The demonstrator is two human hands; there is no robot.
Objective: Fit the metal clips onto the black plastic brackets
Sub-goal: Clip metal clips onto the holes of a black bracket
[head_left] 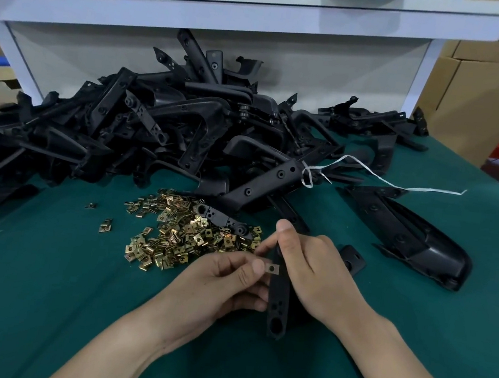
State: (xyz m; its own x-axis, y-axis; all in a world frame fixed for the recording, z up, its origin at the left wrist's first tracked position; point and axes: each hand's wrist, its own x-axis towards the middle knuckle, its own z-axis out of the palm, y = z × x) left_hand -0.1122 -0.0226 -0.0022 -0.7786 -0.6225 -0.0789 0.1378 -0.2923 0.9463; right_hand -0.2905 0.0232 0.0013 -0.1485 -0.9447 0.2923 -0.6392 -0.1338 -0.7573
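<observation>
Two bare hands meet low in the middle of the view over a green felt-covered table (45, 274). The right hand (316, 274) is closed around a long narrow black plastic bracket (278, 298), whose upper part is hidden behind its fingers; only the lower stretch with its round holes shows clearly. The left hand (225, 282) pinches a small square metal clip (272, 268) between thumb and forefinger, holding it against the bracket's left edge. Whether the clip is already seated on the bracket cannot be told, since the thumb covers part of it.

Just beyond the hands lies a loose heap of brass-coloured metal clips (181, 234), with a few strays (105, 225) to its left. One slim black bracket (223, 220) lies across the heap's far edge, partly buried. Behind it rises a big tangled pile of black plastic brackets (155, 128), too jumbled to tell single pieces apart; it runs off the left edge. A white string (368, 171) is tied round one piece and trails right. To the right rests a large curved black plastic housing (416, 239). A white shelf (231, 9) spans the top, its contents cut off, and brown cardboard boxes (476, 96) stand at far right.
</observation>
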